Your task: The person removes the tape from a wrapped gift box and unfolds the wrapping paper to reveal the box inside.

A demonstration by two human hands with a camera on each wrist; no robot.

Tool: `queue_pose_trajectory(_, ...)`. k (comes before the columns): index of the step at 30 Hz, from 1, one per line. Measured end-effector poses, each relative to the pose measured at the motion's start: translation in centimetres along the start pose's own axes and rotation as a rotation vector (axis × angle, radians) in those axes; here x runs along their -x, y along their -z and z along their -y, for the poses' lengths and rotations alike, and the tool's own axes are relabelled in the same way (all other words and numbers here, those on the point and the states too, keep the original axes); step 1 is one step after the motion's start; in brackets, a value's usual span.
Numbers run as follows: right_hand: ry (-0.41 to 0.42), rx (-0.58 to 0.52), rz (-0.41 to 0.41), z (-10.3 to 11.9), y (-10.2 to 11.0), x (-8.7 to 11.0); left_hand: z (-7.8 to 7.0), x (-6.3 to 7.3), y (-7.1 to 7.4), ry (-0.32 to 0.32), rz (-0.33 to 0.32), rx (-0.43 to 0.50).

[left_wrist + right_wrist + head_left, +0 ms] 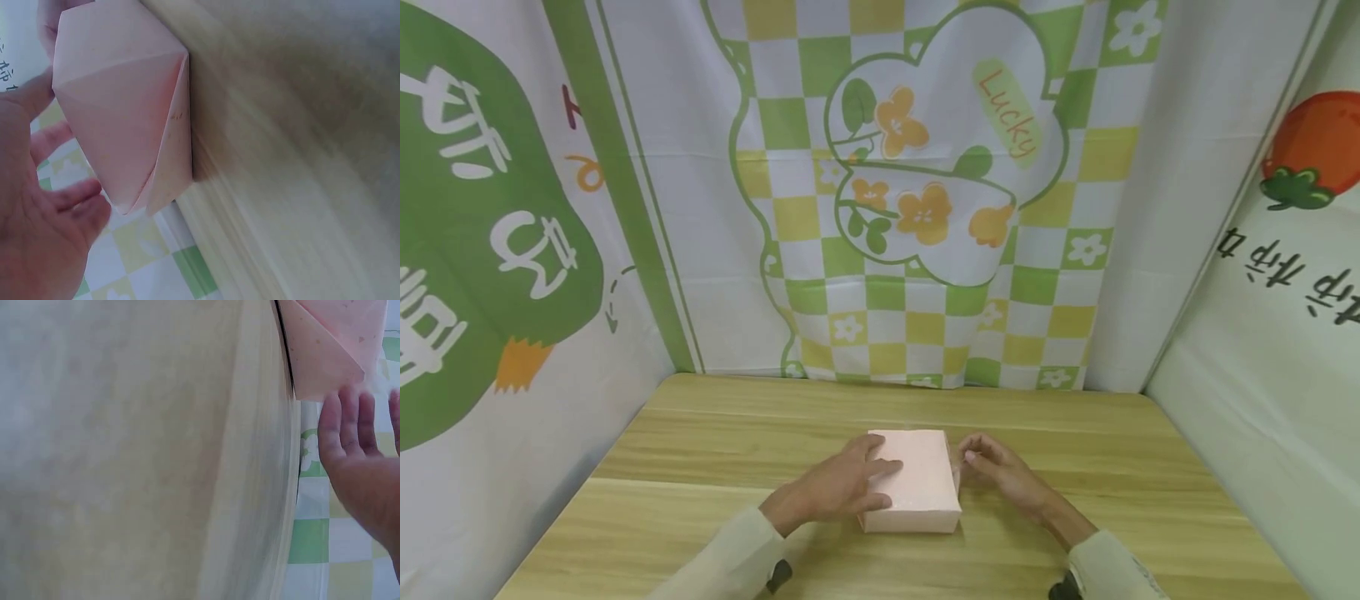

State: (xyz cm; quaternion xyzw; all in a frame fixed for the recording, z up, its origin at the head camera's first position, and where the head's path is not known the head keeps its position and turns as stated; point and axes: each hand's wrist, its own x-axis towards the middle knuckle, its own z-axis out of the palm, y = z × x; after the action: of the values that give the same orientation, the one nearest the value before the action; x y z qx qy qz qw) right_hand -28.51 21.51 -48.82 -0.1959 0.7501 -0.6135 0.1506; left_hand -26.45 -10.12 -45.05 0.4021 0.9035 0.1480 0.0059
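A box-shaped package (917, 471) wrapped in pale pink paper lies on the wooden table in front of me. My left hand (850, 483) rests on its left part, fingers spread over the top. In the left wrist view, the pink package (119, 119) shows an end with slanting paper folds, and my left hand (44, 206) lies along its side. My right hand (1003, 475) is at the package's right end, thumb and forefinger close together. The right wrist view has my right hand (356, 444) with fingertips right at a folded paper flap (325, 362); I cannot tell whether they pinch anything.
The wooden table (715, 433) reaches back to a hanging cloth (932, 333) with green and yellow checks. Printed cloth walls stand on the left (632, 358) and right (1240, 367).
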Motion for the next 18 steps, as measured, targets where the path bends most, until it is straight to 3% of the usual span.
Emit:
queue_pose_trajectory(2,0.013,0.08,-0.086,0.0,-0.1,0.2,-0.2,0.2,-0.3,0.019,-0.077,-0.016)
queue_pose_trajectory(6,0.12,0.335,-0.294,0.5,-0.8,0.5,-0.8,0.4,-0.8,0.099,-0.227,-0.025)
queue_pose_trajectory(9,0.205,0.498,-0.462,1.1,-1.7,0.8,-1.2,0.6,-1.2,0.172,-0.281,0.015)
queue_pose_trajectory(11,0.251,0.535,-0.512,1.7,-2.5,0.9,-1.3,0.8,-1.4,0.201,-0.304,0.065)
queue_pose_trajectory(14,0.286,0.561,-0.486,2.7,-3.6,1.2,-1.3,1.1,-2.0,0.229,-0.347,0.164)
queue_pose_trajectory(18,0.258,0.545,-0.303,3.5,-4.6,1.8,-1.1,1.6,-2.7,0.265,-0.359,0.327)
